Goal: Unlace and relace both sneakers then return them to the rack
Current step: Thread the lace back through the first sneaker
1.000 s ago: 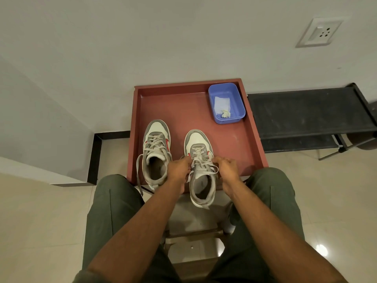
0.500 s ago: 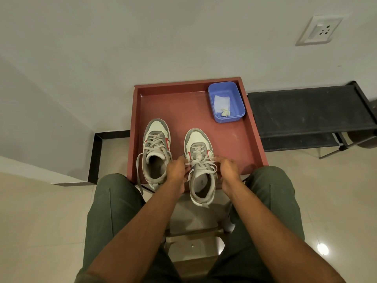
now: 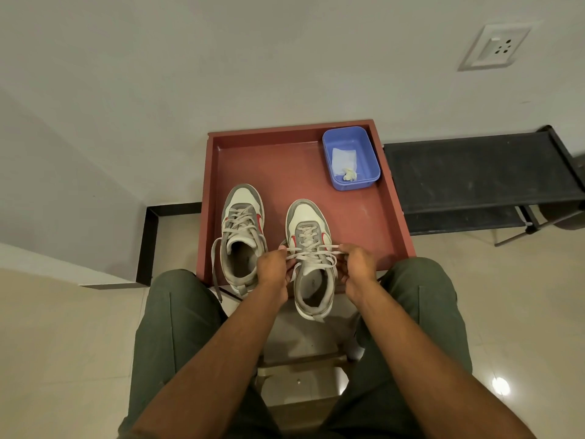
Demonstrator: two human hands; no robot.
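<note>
While both hands work at its top eyelets, the right sneaker [image 3: 309, 258] sits at about six o'clock on the red tray [image 3: 392, 198], heel hanging over the near edge, with the left sneaker [image 3: 242, 239] just beside it at nine o'clock, its lace trailing loose over the tray edge. Going left to right: the left hand [image 3: 274, 270] is closed, pinching one end of the lace [image 3: 311, 253], and the right hand [image 3: 356, 267] is pinched shut on the other end, the lace stretched across the tongue between them. I judge the shoe light and fairly stiff in the sole, the flat lace soft and limp – best taken near its tips, while the shoe itself wants holding by the collar or heel. At one o'clock on the tray stands a blue tub [image 3: 368, 147] holding a small packet. At three o'clock, beside the tray, a dark rack [image 3: 474, 172] stands against the pale wall – near enough, I think, for an easy return. Glossy tiles lie underfoot.
</note>
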